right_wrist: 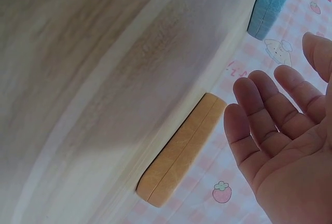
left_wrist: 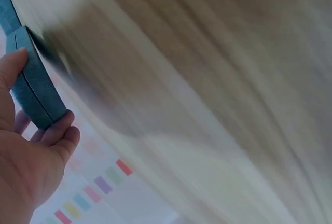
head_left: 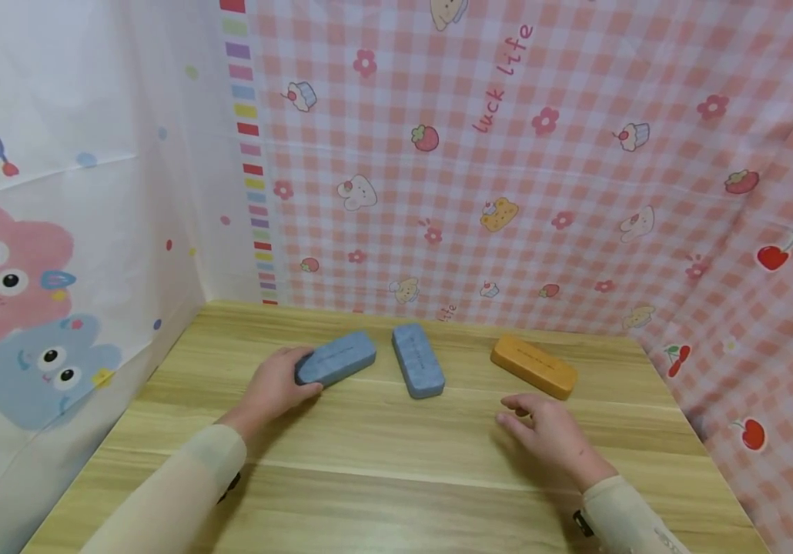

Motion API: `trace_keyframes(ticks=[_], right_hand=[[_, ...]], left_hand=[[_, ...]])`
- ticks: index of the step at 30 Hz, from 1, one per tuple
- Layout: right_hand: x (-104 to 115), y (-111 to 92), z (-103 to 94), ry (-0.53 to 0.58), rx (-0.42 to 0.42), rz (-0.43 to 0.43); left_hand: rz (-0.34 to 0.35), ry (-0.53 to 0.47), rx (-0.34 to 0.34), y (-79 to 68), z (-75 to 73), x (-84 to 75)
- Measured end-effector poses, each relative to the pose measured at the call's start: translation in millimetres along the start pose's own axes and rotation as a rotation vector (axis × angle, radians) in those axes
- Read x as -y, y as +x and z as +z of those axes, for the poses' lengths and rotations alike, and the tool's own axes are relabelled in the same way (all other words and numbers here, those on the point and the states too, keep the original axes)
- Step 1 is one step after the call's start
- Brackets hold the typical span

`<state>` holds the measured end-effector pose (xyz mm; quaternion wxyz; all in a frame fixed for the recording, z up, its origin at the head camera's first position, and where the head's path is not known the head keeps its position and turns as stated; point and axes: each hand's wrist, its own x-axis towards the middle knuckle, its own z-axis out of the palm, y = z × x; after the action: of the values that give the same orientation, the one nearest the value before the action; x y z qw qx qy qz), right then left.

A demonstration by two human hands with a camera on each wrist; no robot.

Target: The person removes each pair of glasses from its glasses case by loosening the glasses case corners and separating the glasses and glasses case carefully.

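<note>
My left hand [head_left: 273, 391] grips the near-left end of a blue glasses case [head_left: 342, 358] at the left of the table. In the left wrist view, the thumb lies on one side of this case [left_wrist: 42, 92], with fingers round its lower end. A second blue glasses case [head_left: 418, 362] lies just to its right, set at another angle. An orange glasses case [head_left: 533, 367] lies further right. My right hand [head_left: 554, 432] hovers in front of it, apart from it, holding nothing. Its fingers are loosely bent in the right wrist view, beside the orange case [right_wrist: 181, 154].
The wooden table [head_left: 369, 477] carries all three cases toward its back edge. A pink checked cloth [head_left: 466, 177] hangs behind and along the right. A white cloth with cartoon figures [head_left: 119, 231] hangs at the left side.
</note>
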<state>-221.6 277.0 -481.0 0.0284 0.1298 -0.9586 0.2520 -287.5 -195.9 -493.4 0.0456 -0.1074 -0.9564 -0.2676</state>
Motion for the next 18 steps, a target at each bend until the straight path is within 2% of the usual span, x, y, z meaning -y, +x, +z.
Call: trace_keyframes(ticks=[7, 12, 18], right_hand=[[-2, 0, 0.6, 0.005, -0.010, -0.010], [-1, -1, 0.9, 0.002, -0.011, -0.020], [1, 0, 1.9, -0.017, -0.012, -0.020]], left_hand=[[0.009, -0.052, -0.015, -10.2, -8.5, 5.6], [0.054, -0.086, -0.014, -16.6, -12.2, 6.2], [0.132, -0.115, 0.045, -21.2, -9.6, 2.7]])
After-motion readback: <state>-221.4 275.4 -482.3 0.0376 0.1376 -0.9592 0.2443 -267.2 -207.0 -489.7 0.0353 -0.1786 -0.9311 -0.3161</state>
